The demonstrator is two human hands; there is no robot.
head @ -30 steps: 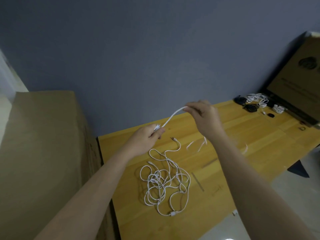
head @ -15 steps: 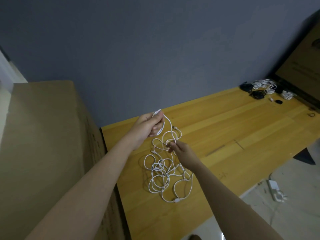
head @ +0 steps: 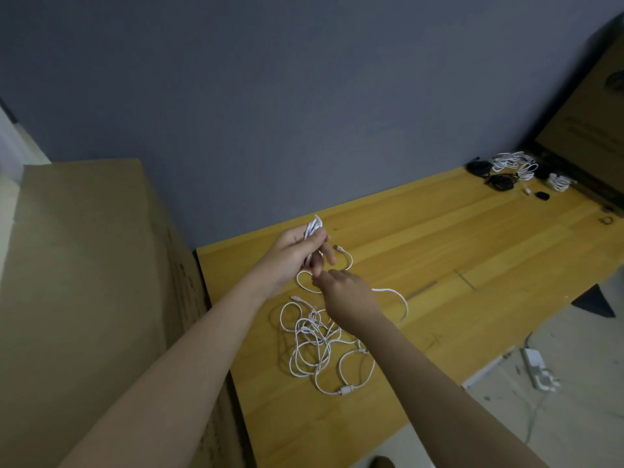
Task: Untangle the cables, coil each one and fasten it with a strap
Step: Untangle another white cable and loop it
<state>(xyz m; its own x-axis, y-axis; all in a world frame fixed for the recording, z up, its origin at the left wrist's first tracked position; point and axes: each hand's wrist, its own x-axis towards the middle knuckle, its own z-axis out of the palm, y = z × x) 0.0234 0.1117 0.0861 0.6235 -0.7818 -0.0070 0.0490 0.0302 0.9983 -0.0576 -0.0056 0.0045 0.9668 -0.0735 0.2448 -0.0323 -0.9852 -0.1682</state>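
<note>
Left edge: I see a big cardboard box (head: 91, 265) standing against the counter (head: 456, 251), grey wall behind. Left hand (head: 293, 253) is raised over the counter's near-left part, grip clamped on a small bundle of folded white cable (head: 313, 228) whose loops stick out above the fist. Right hand (head: 344, 293) sits just below and right of it, fingers curled and pinching a strand of the same cable close to the left fingertips; a slack loop arcs out to the right of that wrist. Under both hands the tangled white cables (head: 320, 349) lie on the wood, a connector block at the near end. Far right, back corner of the counter: a pile of coiled cables (head: 513, 163), white and black, some maybe strapped, I can't tell. Beside them a leaning cardboard panel (head: 587, 123). A white power strip (head: 537, 366) on the floor.
</note>
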